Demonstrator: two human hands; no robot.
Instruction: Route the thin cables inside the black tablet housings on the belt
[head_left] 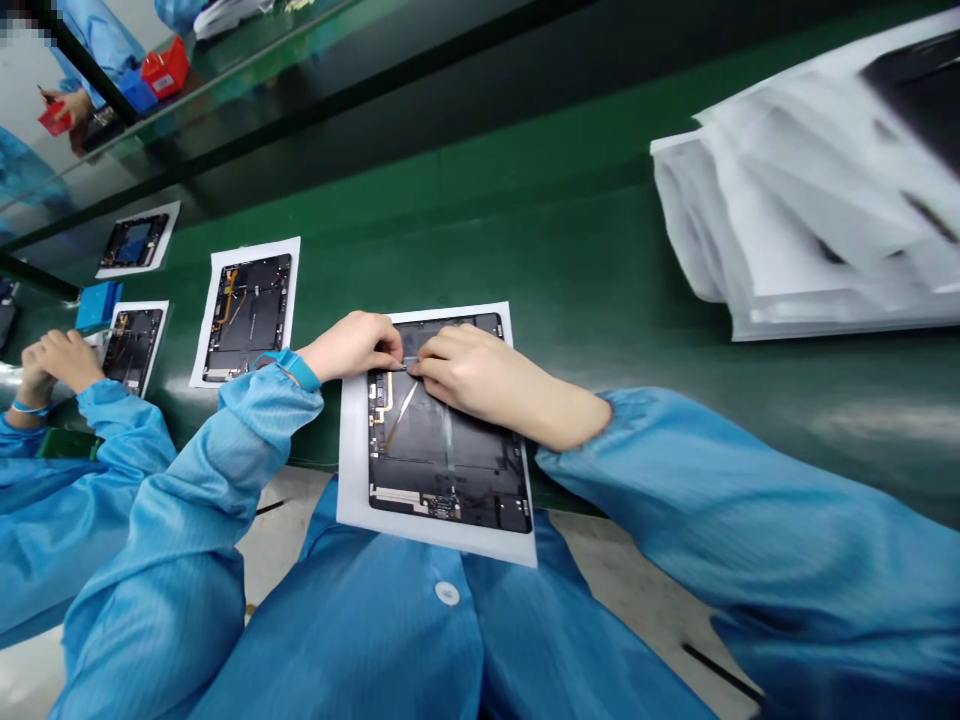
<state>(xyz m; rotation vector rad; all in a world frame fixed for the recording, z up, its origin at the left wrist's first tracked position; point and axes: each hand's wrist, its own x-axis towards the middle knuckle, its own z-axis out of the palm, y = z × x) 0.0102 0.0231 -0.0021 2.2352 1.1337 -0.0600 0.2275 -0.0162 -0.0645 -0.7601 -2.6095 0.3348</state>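
In front of me lies an opened tablet [480, 470], its dark inner side up, on a white sheet [356, 460] at the bench's near edge. Over its upper left part, my left hand [360, 345] is closed, thumb and fingertips pinched together. My right hand [469, 370] meets it there, fingers bent and pressed together, also closed. Between the fingertips is a tiny dark piece, too small to name. A thin pale strip [407, 400] slants across the tablet just below the fingers. A blue band circles my left wrist.
Another opened tablet [251, 315] on paper lies to the left. Farther left, a co-worker's hands [64, 360] are over a similar tablet [133, 345]. White sheets [787, 230] are piled at the right. Red bins [165, 68] stand beyond the raised ledge.
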